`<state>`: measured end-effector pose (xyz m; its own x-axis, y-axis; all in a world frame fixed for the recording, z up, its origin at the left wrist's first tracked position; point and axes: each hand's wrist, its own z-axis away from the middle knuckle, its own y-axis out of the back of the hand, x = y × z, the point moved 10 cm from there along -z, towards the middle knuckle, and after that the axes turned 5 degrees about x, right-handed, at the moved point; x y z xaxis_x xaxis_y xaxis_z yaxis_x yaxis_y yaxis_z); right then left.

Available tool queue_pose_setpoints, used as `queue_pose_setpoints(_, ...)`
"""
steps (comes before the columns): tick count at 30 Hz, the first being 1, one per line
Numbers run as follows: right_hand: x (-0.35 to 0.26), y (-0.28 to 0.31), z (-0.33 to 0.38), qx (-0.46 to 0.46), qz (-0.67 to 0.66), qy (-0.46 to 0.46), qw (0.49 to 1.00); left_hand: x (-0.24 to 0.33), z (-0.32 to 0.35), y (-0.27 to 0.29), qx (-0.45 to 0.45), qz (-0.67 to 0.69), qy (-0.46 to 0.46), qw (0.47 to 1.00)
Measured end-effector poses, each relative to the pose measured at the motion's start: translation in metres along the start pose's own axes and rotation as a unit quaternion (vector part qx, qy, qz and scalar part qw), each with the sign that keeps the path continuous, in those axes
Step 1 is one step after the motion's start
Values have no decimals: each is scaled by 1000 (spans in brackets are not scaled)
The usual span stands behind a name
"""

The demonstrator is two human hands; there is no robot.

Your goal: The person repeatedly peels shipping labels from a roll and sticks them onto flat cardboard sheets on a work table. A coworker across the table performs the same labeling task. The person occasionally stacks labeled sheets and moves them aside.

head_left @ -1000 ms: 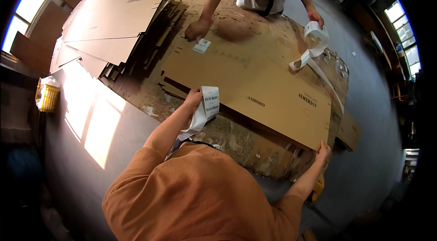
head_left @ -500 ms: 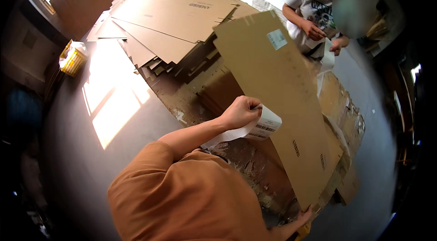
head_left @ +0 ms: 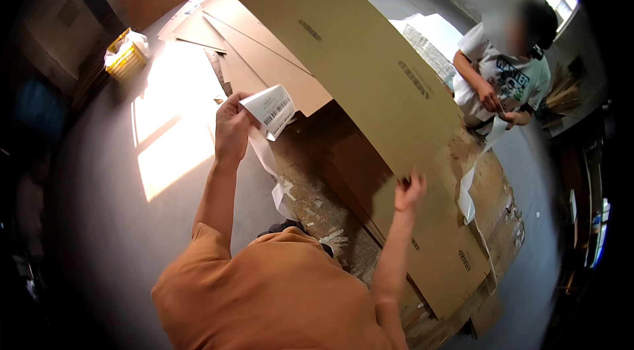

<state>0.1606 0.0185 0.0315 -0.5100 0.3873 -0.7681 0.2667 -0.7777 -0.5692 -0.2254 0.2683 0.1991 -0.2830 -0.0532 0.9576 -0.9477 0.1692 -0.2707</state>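
Since the earlier frame, the long cardboard sheet [head_left: 360, 49] has swung up leftward across the cardboard stack [head_left: 247, 53]. The left hand [head_left: 232, 129] has its fingers pinched closed on a label strip [head_left: 272, 110]; the right hand [head_left: 411, 194], blurred and half-curled, is at the sheet's edge, its grip impossible to tell. The worktable [head_left: 500, 199] is scuffed and scrap-littered; sunlight crosses the grey floor [head_left: 178, 221] near a yellow basket [head_left: 129, 66]

White label strip [head_left: 269, 112] curled, dangling; brown cardboard sheet [head_left: 356, 53] aslant.
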Motion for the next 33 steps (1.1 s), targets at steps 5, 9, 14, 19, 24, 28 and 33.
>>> queue_pose_setpoints(5,74,-185,-10,-89,32,-39,995,11,12,20,-22,-87,-20,996)
queue_pose_setpoints(9,100,-216,-19,-73,160,-27,984,26,9,19,-41,-228,-98,968)
queue_pose_setpoints(14,81,-199,-1,-134,395,-6,909,5,-5,-4,-81,-189,-72,976)
queue_pose_setpoints(19,27,-204,73,-284,264,38,921,-25,0,-84,-205,-72,32,976)
queue_pose_setpoints(24,-17,-172,116,-274,253,63,926,-57,34,-172,-352,-177,40,918)
queue_pose_setpoints(28,-31,-126,113,-182,236,35,954,-89,59,-208,-409,-160,71,896)
queue_pose_setpoints(33,-28,-97,101,-134,200,6,971,-123,79,-236,-484,-158,88,856)
